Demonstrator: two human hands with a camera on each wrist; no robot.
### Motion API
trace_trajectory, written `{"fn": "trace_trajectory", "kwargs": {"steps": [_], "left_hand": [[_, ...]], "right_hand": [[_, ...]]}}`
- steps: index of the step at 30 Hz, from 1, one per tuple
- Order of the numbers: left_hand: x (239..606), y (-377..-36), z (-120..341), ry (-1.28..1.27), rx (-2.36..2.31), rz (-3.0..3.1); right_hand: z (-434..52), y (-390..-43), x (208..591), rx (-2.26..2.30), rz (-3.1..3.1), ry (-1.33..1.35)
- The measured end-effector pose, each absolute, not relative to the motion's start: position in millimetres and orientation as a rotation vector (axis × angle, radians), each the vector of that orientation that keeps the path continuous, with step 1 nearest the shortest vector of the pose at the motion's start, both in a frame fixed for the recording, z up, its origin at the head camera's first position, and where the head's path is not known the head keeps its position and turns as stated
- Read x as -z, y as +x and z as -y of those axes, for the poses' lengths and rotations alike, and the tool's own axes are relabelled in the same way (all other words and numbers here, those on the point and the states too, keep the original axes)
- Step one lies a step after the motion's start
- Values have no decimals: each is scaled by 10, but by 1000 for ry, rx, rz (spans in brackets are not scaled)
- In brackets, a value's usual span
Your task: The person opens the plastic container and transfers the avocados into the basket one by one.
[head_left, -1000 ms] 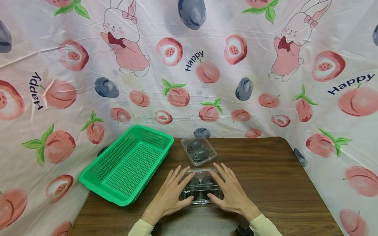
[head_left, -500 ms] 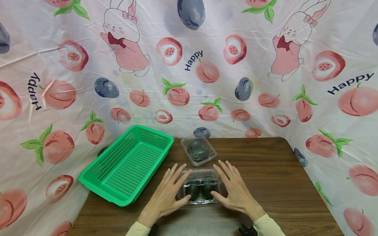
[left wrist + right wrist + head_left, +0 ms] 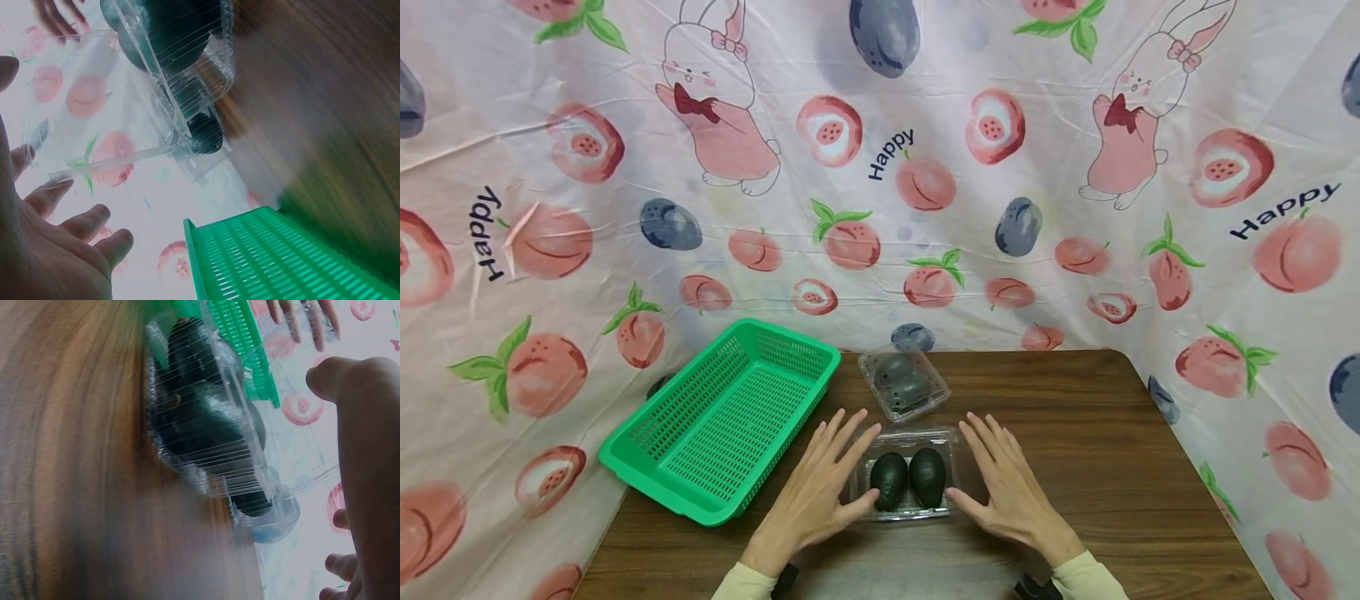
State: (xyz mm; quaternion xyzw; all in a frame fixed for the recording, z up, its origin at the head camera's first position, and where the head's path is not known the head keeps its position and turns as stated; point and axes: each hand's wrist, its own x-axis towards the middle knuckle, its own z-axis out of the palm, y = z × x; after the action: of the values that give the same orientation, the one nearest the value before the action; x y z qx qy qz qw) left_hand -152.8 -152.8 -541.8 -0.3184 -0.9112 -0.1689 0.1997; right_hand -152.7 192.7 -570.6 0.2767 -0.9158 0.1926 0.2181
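Two dark green avocados [image 3: 889, 481] lie side by side in a clear plastic clamshell box [image 3: 910, 514] near the front of the table. Its lid [image 3: 94, 164] stands raised in the left wrist view. My left hand [image 3: 820, 492] is at the box's left side, fingers spread, a fingertip at the lid's edge. On the right side my right hand [image 3: 1011, 492] mirrors it, with fingers extended and thumb pointing toward the box's front corner. Neither hand's fingers are curled round anything. In the right wrist view, the box's ribbed wall [image 3: 212, 425] shows the avocados through it.
Behind the box sits a second clear clamshell [image 3: 904, 387] with dark avocados inside. A green perforated plastic basket [image 3: 715, 433] stands at the left of the wooden table [image 3: 1105, 467]. Patterned cloth [image 3: 880, 208] hangs around the back and sides.
The clamshell's lid has lifted off the avocados, which now show plainly. My two hands have moved slightly apart, away from the box's middle. The basket and the rear clamshell stay put.
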Motion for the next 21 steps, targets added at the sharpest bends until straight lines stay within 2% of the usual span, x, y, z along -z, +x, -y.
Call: {"fn": "trace_trajectory", "kwargs": {"steps": [21], "left_hand": [[5319,-1719,1483,-839,450,2559]], "right_hand": [[-1839,-1474,5902,-515,2652,838]]}}
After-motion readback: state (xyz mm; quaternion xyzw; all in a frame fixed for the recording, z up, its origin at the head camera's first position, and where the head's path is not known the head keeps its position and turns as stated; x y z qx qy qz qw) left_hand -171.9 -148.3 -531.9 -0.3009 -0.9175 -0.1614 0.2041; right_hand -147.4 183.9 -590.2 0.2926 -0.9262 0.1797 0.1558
